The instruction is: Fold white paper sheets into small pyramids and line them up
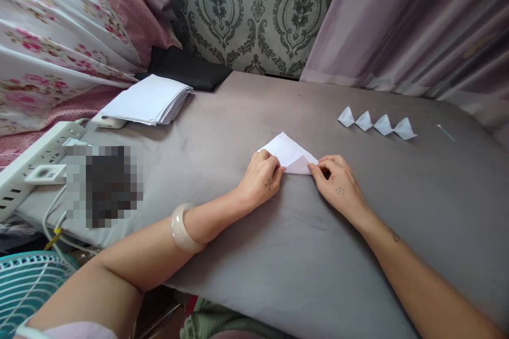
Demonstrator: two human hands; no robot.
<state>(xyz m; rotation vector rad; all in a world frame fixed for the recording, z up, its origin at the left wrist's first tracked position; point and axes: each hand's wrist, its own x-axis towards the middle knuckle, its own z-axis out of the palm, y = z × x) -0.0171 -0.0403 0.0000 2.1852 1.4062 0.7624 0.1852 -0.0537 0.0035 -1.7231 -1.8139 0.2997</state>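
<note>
Left arm (149, 257), hand (262, 177) on folded paper (283, 149)

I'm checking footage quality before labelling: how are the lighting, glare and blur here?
Head view: soft, diffuse shadow on the gray surface below the left hand; small highlights on the pale bangle; folded paper reasonably sharp; a pixelated patch beside the power strip hides what lies there.

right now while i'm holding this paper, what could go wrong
The paper could crease crookedly if the left hand or right hand slips, since both are on it. The folded pieces sit beyond the right hand, so a careless reach might scatter them. The stack of sheets has uneven edges, so a bump could make it slide.
</note>
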